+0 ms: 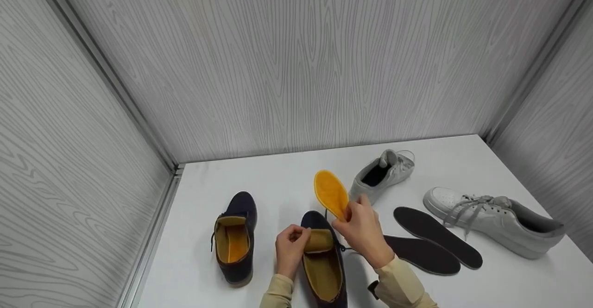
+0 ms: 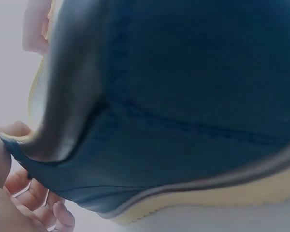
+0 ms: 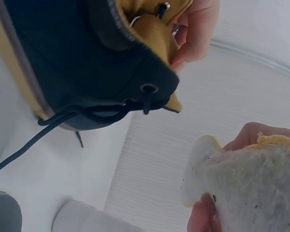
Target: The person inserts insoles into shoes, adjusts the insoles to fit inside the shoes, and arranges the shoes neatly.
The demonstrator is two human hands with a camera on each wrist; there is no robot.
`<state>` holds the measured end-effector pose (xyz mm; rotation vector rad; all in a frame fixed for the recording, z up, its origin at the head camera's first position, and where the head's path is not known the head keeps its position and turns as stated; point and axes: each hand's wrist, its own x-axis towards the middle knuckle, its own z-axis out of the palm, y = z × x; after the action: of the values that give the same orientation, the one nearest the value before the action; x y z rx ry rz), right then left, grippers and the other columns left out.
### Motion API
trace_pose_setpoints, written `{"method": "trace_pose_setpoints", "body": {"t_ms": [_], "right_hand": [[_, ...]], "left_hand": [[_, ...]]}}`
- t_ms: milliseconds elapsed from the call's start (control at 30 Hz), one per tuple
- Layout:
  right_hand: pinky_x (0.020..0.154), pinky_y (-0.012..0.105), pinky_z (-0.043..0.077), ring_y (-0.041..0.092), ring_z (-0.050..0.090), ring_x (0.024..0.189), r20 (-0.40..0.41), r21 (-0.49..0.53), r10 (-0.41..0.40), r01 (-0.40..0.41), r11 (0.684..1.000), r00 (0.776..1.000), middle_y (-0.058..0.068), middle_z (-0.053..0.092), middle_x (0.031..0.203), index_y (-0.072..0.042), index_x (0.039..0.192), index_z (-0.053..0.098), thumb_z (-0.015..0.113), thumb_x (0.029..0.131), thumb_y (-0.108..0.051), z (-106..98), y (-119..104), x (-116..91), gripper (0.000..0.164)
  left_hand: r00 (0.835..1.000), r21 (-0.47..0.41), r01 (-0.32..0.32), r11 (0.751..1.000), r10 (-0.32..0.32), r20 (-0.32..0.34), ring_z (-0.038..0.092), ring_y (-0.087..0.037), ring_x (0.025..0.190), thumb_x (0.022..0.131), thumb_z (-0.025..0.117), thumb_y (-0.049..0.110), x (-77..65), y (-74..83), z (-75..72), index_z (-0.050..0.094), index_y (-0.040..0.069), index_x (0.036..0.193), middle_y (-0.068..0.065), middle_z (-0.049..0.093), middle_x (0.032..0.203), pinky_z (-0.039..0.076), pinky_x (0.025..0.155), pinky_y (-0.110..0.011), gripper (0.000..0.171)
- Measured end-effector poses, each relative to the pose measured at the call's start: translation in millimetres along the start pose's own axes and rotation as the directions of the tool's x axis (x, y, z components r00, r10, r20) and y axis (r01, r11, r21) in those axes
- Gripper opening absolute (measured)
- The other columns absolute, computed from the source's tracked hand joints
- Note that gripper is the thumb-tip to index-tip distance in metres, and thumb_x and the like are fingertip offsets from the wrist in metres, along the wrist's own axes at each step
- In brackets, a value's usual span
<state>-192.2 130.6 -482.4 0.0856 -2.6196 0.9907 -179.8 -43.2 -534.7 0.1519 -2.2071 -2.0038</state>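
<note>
In the head view, a navy lace-up shoe point(image 1: 315, 219) with a tan lining stands at the front middle, its toe pointing away. My left hand point(image 1: 290, 248) pinches the left edge of its opening beside the tongue; the left wrist view shows thumb and fingers on that blue edge point(image 2: 17, 145). Above and right of the shoe, my right hand point(image 1: 363, 231) grips a yellow insole point(image 1: 330, 190) by its lower end, the other end tilted up. The right wrist view shows the insole's whitish speckled underside point(image 3: 251, 186), apart from the shoe. A dark lace point(image 3: 31, 140) hangs loose.
A second navy shoe point(image 1: 243, 203) stands at left with an orange insole point(image 1: 238, 244) inside. To the right lie two dark insoles point(image 1: 440, 236), overlapping. One white sneaker point(image 1: 491, 222) is at far right, another point(image 1: 400, 171) farther back. Wood-grain panels point(image 1: 287, 67) enclose the white table.
</note>
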Motion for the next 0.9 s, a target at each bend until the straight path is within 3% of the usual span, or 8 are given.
{"method": "trace_pose_setpoints", "body": {"t_ms": [333, 533, 700, 833, 900], "right_hand": [[0.055, 0.031, 0.039, 0.018, 0.044, 0.059, -0.019, 0.012, -0.023, 0.023, 1.0, 1.0, 0.0, 0.038, 0.078, -0.013, 0.06, 0.049, 0.071, 0.063, -0.017, -9.2, -8.5, -9.9, 0.022], [0.055, 0.029, 0.038, 0.015, 0.043, 0.059, -0.012, 0.037, -0.027, 0.027, 0.999, 1.0, -0.001, 0.036, 0.076, -0.014, 0.061, 0.048, 0.07, 0.063, -0.016, -13.4, -11.1, -16.5, 0.022], [0.055, 0.027, 0.037, 0.013, 0.041, 0.06, -0.017, 0.033, -0.042, 0.043, 0.999, 0.999, -0.003, 0.034, 0.078, -0.015, 0.061, 0.047, 0.069, 0.062, -0.014, -17.1, -14.8, -26.2, 0.023], [0.053, 0.025, 0.036, 0.011, 0.041, 0.059, 0.002, 0.037, -0.048, 0.048, 0.998, 0.999, -0.005, 0.034, 0.078, -0.015, 0.06, 0.047, 0.07, 0.062, -0.015, -19.6, -20.3, -35.5, 0.024], [0.052, 0.024, 0.036, 0.01, 0.04, 0.058, 0.016, 0.037, -0.049, 0.048, 0.998, 0.999, -0.005, 0.035, 0.078, -0.015, 0.06, 0.047, 0.071, 0.062, -0.016, -20.4, -23.3, -39.6, 0.024]], "left_hand": [[0.998, -0.016, -0.019, 1.0, 0.02, 0.067, 0.053, -0.013, 0.07, 0.083, 0.07, 0.011, 0.9, 3.5, 1.9, 0.068, -0.001, 0.08, -0.004, 0.061, 0.074, 0.042, 0.066, -0.026, 0.012], [0.995, -0.077, 0.034, 0.996, -0.027, 0.097, 0.06, -0.021, 0.076, 0.09, 0.062, 0.014, 9.4, 4.1, 3.0, 0.068, -0.004, 0.083, -0.017, 0.066, 0.081, 0.047, 0.071, -0.028, 0.02], [0.995, -0.1, 0.075, 0.992, -0.069, 0.07, 0.064, -0.024, 0.073, 0.094, 0.056, 0.026, 24.4, -7.5, 5.6, 0.07, -0.002, 0.082, -0.016, 0.066, 0.073, 0.049, 0.069, -0.03, 0.033], [0.994, -0.126, 0.091, 0.988, -0.082, 0.075, 0.063, -0.026, 0.074, 0.093, 0.054, 0.038, 29.3, -3.8, 6.7, 0.07, 0.001, 0.083, -0.015, 0.066, 0.075, 0.05, 0.07, -0.033, 0.042], [0.993, -0.15, 0.094, 0.984, -0.082, 0.087, 0.061, -0.032, 0.077, 0.092, 0.055, 0.043, 30.3, -1.3, 7.0, 0.069, 0.002, 0.082, -0.019, 0.064, 0.078, 0.05, 0.073, -0.037, 0.044]]}}
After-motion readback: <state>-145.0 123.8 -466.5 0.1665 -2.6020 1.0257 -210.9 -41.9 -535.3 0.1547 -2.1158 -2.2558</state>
